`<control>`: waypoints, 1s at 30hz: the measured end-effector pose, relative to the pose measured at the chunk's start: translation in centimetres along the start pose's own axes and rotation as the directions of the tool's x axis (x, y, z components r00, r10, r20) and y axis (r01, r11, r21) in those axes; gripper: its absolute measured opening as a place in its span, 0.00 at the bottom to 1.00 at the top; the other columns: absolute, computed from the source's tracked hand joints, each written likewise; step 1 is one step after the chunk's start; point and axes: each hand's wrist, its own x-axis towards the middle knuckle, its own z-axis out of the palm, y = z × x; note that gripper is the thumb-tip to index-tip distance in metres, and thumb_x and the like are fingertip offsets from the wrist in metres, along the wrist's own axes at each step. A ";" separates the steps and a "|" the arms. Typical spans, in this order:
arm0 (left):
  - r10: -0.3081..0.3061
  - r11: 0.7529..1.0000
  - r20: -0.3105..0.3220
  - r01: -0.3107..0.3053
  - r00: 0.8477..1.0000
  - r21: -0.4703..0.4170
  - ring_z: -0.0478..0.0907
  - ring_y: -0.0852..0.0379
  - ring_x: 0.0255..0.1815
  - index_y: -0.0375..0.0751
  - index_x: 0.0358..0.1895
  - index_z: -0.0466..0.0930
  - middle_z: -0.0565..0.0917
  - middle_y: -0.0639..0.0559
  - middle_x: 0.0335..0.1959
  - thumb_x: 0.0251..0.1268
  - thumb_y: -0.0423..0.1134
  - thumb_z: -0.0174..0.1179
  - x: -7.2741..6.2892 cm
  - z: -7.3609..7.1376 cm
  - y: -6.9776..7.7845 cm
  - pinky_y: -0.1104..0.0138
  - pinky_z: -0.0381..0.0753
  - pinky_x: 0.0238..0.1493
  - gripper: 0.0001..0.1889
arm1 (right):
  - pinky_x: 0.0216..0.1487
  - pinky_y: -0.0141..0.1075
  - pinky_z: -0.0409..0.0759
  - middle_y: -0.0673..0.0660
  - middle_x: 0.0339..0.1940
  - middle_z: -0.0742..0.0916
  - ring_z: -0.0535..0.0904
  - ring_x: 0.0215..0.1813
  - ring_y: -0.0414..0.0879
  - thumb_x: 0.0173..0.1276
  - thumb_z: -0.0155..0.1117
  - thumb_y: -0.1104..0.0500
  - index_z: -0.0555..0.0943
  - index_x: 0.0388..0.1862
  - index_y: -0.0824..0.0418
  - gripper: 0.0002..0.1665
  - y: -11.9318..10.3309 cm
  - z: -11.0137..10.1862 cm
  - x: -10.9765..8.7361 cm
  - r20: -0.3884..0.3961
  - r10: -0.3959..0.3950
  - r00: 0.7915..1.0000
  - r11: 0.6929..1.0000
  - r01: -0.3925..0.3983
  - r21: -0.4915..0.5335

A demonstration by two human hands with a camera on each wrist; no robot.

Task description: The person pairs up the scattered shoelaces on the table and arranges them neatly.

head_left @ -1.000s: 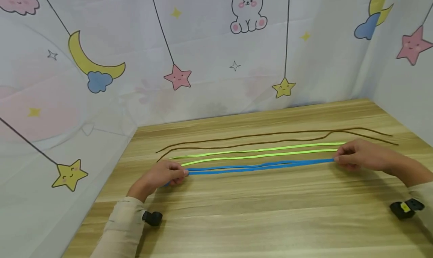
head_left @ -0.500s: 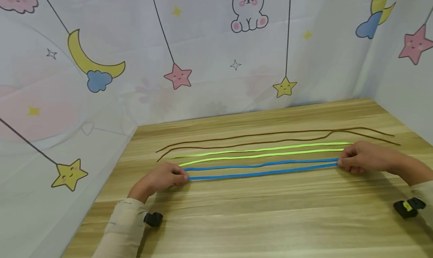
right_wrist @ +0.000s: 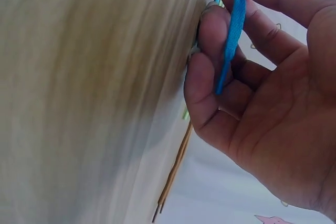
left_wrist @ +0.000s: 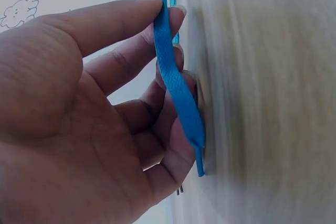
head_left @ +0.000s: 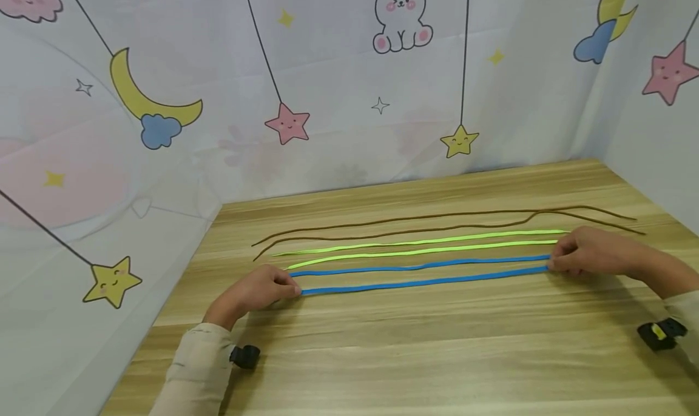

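In the head view a flat blue shoelace (head_left: 426, 281) is stretched straight from side to side, nearest the person. My left hand (head_left: 256, 291) pinches it near its left end between thumb and fingers. Beyond the pinch, its tipped end (left_wrist: 189, 114) hangs across the curled fingers in the left wrist view. Thumb and index of my right hand (head_left: 603, 255) pinch the other end, whose tip (right_wrist: 233, 35) dangles by the palm in the right wrist view. A second blue shoelace (head_left: 464, 261) lies just behind, its ends partly hidden by the hands.
Behind the blue laces lie two yellow-green shoelaces (head_left: 437, 250), roughly parallel. Farther back are two thin brown laces (head_left: 409, 230), which meet toward the right. A wood-grain table (head_left: 415, 355) bears them all, and a printed cloth (head_left: 338, 70) encloses its back and sides.
The front blue shoelace has been drawn toward the person, away from the second one, widening the gap between them. Both hands moved slightly nearer with it, the right one also a little rightward.
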 end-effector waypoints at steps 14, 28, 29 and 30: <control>0.003 0.999 -0.014 -0.002 1.000 0.043 0.78 0.54 0.45 0.45 0.40 0.88 0.84 0.53 0.44 0.72 0.41 0.62 0.2 -0.1 -0.1 0.54 0.78 0.48 0.07 | 0.25 0.33 0.68 0.46 0.23 0.80 0.68 0.23 0.36 0.71 0.66 0.55 0.87 0.33 0.55 0.08 0.0 -0.1 -0.2 -0.063 -0.001 0.998 0.983 -0.011 -0.181; 0.017 0.999 -0.166 -0.012 0.986 0.032 0.75 0.55 0.35 0.40 0.44 0.85 0.82 0.52 0.37 0.76 0.43 0.57 1.1 0.1 0.6 0.58 0.76 0.39 0.11 | 0.29 0.35 0.72 0.46 0.29 0.82 0.71 0.26 0.38 0.74 0.63 0.55 0.85 0.41 0.58 0.08 -1.1 0.6 0.7 -0.089 -0.016 0.996 0.967 -0.007 -0.255; 0.028 0.999 -0.187 -0.019 0.982 0.047 0.75 0.55 0.36 0.41 0.45 0.85 0.83 0.52 0.39 0.76 0.44 0.57 1.3 0.1 0.7 0.57 0.77 0.40 0.11 | 0.30 0.36 0.72 0.46 0.29 0.82 0.72 0.27 0.38 0.75 0.62 0.56 0.85 0.42 0.59 0.08 -1.3 0.7 0.8 -0.112 -0.023 0.993 0.965 -0.007 -0.262; 0.035 0.998 -0.201 -0.023 0.979 0.059 0.76 0.55 0.37 0.41 0.46 0.86 0.83 0.53 0.39 0.76 0.44 0.57 1.4 0.2 0.8 0.57 0.77 0.42 0.12 | 0.30 0.37 0.73 0.46 0.30 0.82 0.72 0.27 0.39 0.75 0.62 0.56 0.85 0.43 0.59 0.09 -1.6 0.8 1.0 -0.132 -0.028 0.991 0.963 -0.008 -0.271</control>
